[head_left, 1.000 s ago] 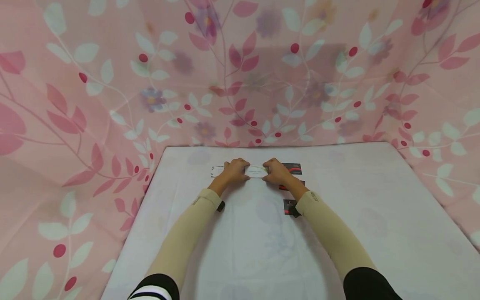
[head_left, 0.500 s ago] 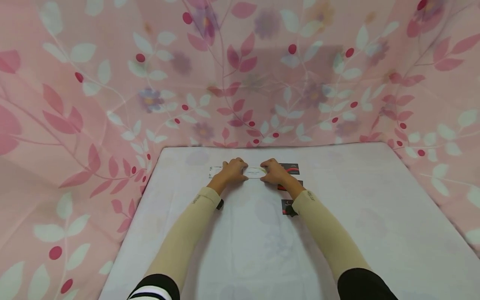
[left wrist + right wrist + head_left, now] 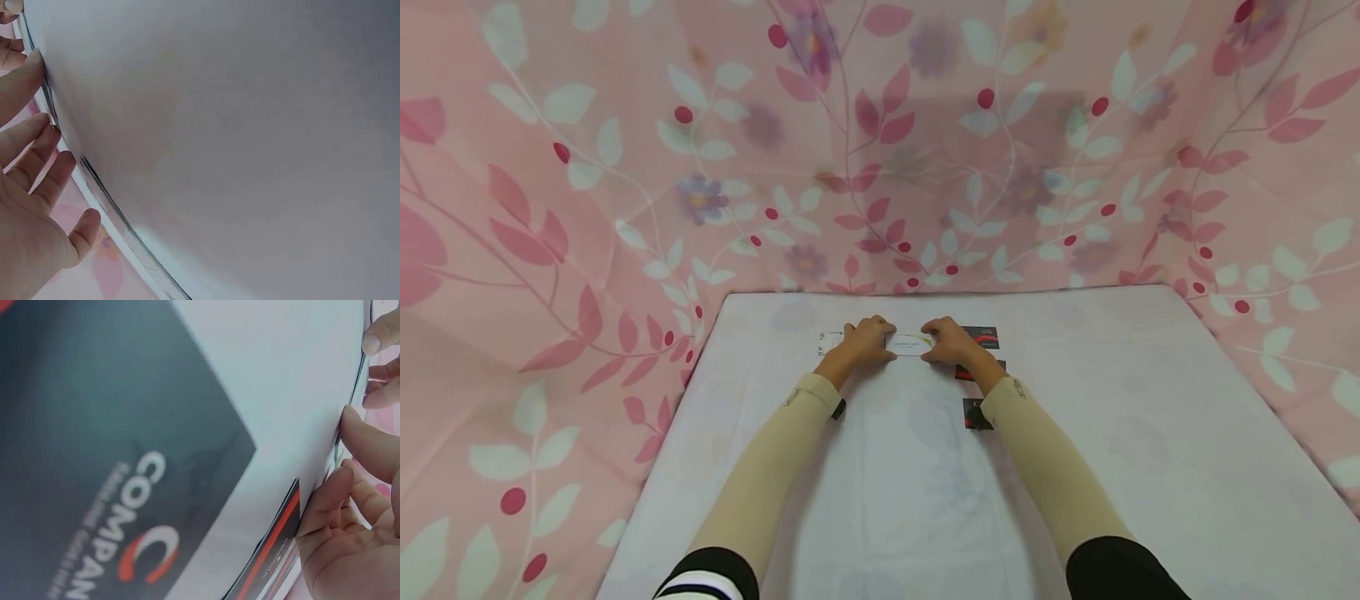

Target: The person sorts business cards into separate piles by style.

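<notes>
A small white business card (image 3: 910, 345) with a green curve at its right end lies flat between my hands, near the back of the table. My left hand (image 3: 868, 342) pinches its left end, thumb on the near edge and fingers at the far edge. At the opposite end my right hand (image 3: 951, 343) holds it the same way. The left wrist view shows the left thumb (image 3: 25, 84) against a thin card edge. In the right wrist view, the right thumb (image 3: 369, 440) meets that edge too.
Another white card (image 3: 830, 340) with dark print lies left of my left hand. On the right are three dark business cards with red bands: a back one (image 3: 987, 337), a middle one (image 3: 966, 374) and a front one (image 3: 973, 414). Pink floral cloth (image 3: 880, 150) hangs behind the white table (image 3: 895, 500).
The head view has shifted slightly. Both hands stay on the white card, which keeps its place; the right forearm has moved a little to the left.
</notes>
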